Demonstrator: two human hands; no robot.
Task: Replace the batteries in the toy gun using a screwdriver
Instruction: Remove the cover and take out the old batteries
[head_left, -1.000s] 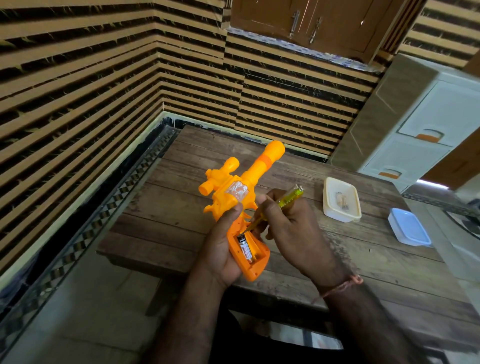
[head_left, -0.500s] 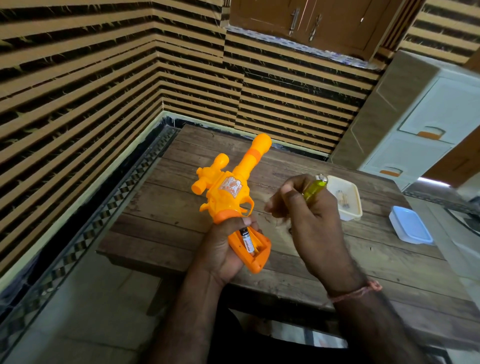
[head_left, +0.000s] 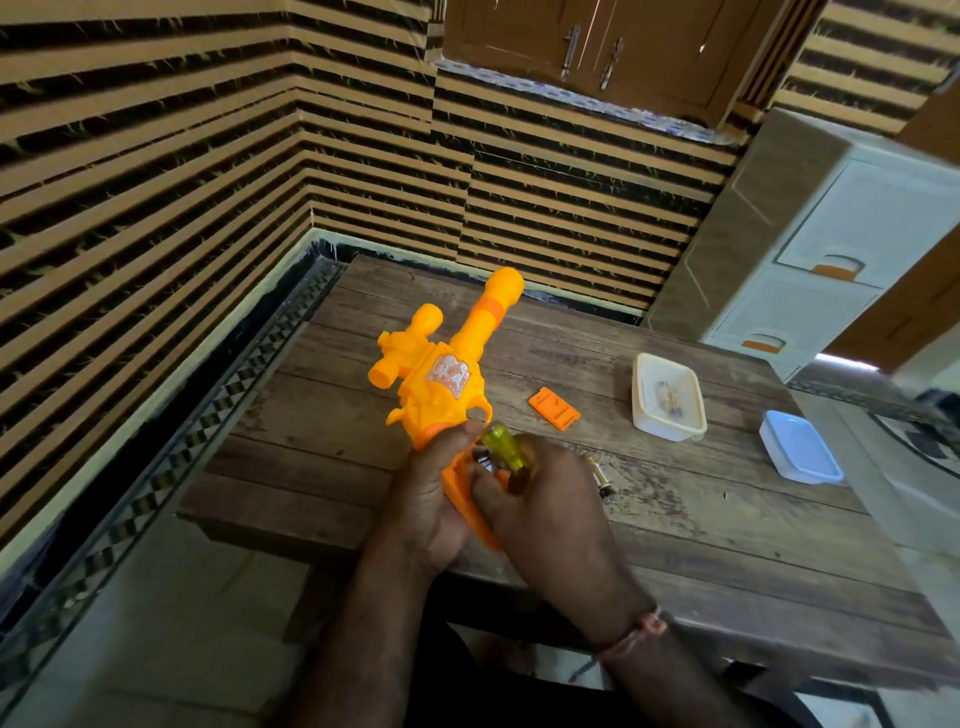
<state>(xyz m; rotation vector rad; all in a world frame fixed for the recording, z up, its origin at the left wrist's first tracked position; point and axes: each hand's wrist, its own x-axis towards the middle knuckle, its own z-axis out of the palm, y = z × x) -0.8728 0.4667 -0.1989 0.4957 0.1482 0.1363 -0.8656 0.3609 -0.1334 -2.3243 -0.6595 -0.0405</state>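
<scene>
Evidently mid battery removal: the left hand (head_left: 426, 499) gripped the toy gun (head_left: 441, 384), the right hand (head_left: 540, 499) clutched the screwdriver (head_left: 506, 449) over its open compartment; next, prying the cell free.

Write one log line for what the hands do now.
left hand grips toy gun | right hand holds screwdriver at grip | cover on table

Bare forearms, no sleeves — thread band (head_left: 636, 631) (reddish-orange) on right wrist.
</scene>
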